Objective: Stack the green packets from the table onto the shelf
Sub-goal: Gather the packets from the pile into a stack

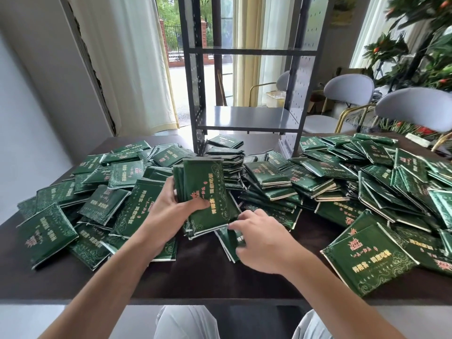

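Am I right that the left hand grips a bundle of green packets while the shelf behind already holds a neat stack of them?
Not quite. The left hand does grip a bundle of green packets, but the head view shows the shelf bare, with no stack on it yet.

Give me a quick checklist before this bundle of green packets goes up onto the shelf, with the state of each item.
1. Left hand has a firm hold on the bundle of packets: ok, fingers and thumb are curled round it.
2. Bundle squared up: not ok, lower edges are fanned out unevenly.
3. Right hand free to steady the bundle: not ok, its fingers are on a packet on the table just below the bundle; whether it grips it, cannot tell.
4. Lower shelf board has room: ok, the visible surface is bare.
5. Path to the shelf: ok, only low piles of packets lie between.
6. Shelf stands steady: cannot tell.
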Motion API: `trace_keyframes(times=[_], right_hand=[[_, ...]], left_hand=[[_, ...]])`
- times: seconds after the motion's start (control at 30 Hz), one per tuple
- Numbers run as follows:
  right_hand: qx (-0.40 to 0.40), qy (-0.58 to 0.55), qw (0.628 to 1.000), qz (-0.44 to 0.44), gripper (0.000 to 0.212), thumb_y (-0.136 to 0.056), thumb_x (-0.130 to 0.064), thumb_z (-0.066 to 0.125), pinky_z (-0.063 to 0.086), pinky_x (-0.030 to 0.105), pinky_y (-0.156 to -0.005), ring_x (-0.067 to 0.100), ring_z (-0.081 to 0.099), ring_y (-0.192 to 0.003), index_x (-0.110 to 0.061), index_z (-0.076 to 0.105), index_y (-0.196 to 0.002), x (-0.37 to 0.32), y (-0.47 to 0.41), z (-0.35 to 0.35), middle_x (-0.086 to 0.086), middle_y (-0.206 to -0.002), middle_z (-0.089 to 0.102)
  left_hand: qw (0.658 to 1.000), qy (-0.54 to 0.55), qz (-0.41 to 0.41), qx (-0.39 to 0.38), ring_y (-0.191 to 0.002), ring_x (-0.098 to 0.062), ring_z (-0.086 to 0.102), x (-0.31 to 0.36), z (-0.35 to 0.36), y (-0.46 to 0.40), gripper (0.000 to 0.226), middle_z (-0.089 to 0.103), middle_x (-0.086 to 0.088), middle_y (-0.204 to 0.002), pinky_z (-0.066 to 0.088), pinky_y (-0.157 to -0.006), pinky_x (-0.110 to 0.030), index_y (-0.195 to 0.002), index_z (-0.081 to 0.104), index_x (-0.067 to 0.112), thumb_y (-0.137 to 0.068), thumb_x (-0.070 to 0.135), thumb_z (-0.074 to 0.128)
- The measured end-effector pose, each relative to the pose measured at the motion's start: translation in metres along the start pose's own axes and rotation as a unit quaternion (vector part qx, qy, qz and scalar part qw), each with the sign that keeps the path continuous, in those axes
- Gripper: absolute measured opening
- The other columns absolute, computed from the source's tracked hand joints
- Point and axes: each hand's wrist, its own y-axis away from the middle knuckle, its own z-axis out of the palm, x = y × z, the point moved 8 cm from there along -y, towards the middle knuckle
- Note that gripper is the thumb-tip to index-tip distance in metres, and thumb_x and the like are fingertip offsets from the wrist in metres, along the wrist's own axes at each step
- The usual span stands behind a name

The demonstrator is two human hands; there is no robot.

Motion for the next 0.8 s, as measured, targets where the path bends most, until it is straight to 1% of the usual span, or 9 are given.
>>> trace_keyframes(times=[0.13,0.23,0.3,0.37,0.43,0.5,0.6,0.67,0.8], right_hand=[[-0.04,0.123,0.992,-0.013,0.048,-0.089,-0.018,0.057,0.036,0.044,-0.104,0.028,0.038,-0.126,-0.02,0.047,-0.136,-0.006,0.004,0.006,0.003,-0.136,0.044],[-0.045,0.135,0.99,-0.005,0.053,-0.087,-0.012,0.059,0.029,0.055,-0.106,0.027,0.035,-0.128,-0.021,0.044,-0.137,-0.005,-0.001,0.003,0.002,-0.134,0.042],[-0.036,0.132,0.991,-0.002,0.061,-0.085,-0.007,0.059,0.025,0.058,-0.108,0.025,0.035,-0.127,-0.024,0.042,-0.141,-0.004,-0.005,0.001,0.0,-0.132,0.043],[-0.025,0.122,0.992,-0.001,0.068,-0.084,-0.004,0.058,0.026,0.057,-0.105,0.025,0.035,-0.126,-0.028,0.039,-0.145,-0.003,-0.008,0.001,-0.002,-0.131,0.044],[-0.02,0.111,0.994,-0.003,0.07,-0.085,-0.003,0.058,0.029,0.057,-0.104,0.025,0.035,-0.125,-0.028,0.038,-0.147,-0.002,-0.009,0.002,-0.001,-0.131,0.044],[-0.023,0.107,0.994,-0.013,0.071,-0.086,-0.006,0.059,0.034,0.054,-0.103,0.024,0.035,-0.124,-0.029,0.036,-0.149,-0.001,-0.01,0.003,-0.001,-0.133,0.044],[-0.014,0.102,0.994,-0.04,0.069,-0.09,-0.018,0.063,0.041,0.045,-0.101,0.023,0.037,-0.125,-0.03,0.035,-0.151,-0.001,-0.011,0.0,-0.002,-0.133,0.047],[-0.001,0.107,0.993,-0.049,0.066,-0.09,-0.025,0.064,0.043,0.043,-0.101,0.022,0.039,-0.125,-0.029,0.037,-0.15,-0.002,-0.011,-0.002,-0.002,-0.134,0.049],[0.013,0.13,0.989,-0.065,0.063,-0.089,-0.027,0.064,0.044,0.041,-0.099,0.022,0.042,-0.124,-0.028,0.04,-0.147,-0.008,-0.012,-0.003,-0.003,-0.133,0.051]], left_hand=[[1.0,0.0,-0.006,-0.014,-0.094,-0.024,0.075,-0.002,0.002,0.004,0.05,0.076,-0.007,-0.107,0.059,-0.089,-0.044,-0.12,0.056,0.024,-0.08,0.007,0.08],[1.0,0.002,-0.008,-0.017,-0.094,-0.026,0.075,-0.002,0.0,0.004,0.049,0.077,-0.004,-0.104,0.058,-0.091,-0.047,-0.118,0.057,0.025,-0.079,0.009,0.081],[1.0,0.002,-0.007,-0.012,-0.092,-0.024,0.076,0.001,-0.003,0.004,0.049,0.077,-0.001,-0.103,0.058,-0.089,-0.045,-0.117,0.057,0.028,-0.079,0.01,0.081],[1.0,0.009,-0.006,-0.004,-0.089,-0.021,0.076,0.003,-0.007,0.005,0.048,0.078,0.001,-0.101,0.059,-0.082,-0.038,-0.116,0.056,0.03,-0.08,0.01,0.081],[1.0,0.01,-0.004,0.002,-0.086,-0.016,0.076,0.004,-0.011,0.006,0.049,0.077,0.003,-0.1,0.056,-0.072,-0.027,-0.117,0.055,0.032,-0.08,0.011,0.081],[1.0,0.012,-0.005,0.007,-0.086,-0.014,0.076,0.005,-0.014,0.006,0.049,0.077,0.004,-0.101,0.053,-0.067,-0.022,-0.118,0.054,0.032,-0.081,0.012,0.08],[1.0,0.015,-0.011,0.009,-0.087,-0.016,0.076,0.004,-0.016,0.007,0.048,0.077,0.003,-0.101,0.053,-0.07,-0.024,-0.116,0.054,0.032,-0.081,0.011,0.08],[1.0,0.014,-0.014,0.009,-0.088,-0.017,0.076,0.003,-0.016,0.006,0.048,0.077,0.003,-0.102,0.055,-0.073,-0.028,-0.116,0.054,0.032,-0.081,0.011,0.08],[1.0,0.008,-0.017,0.009,-0.088,-0.02,0.076,0.002,-0.015,0.005,0.048,0.078,0.002,-0.1,0.057,-0.078,-0.035,-0.119,0.056,0.029,-0.081,0.013,0.081]])
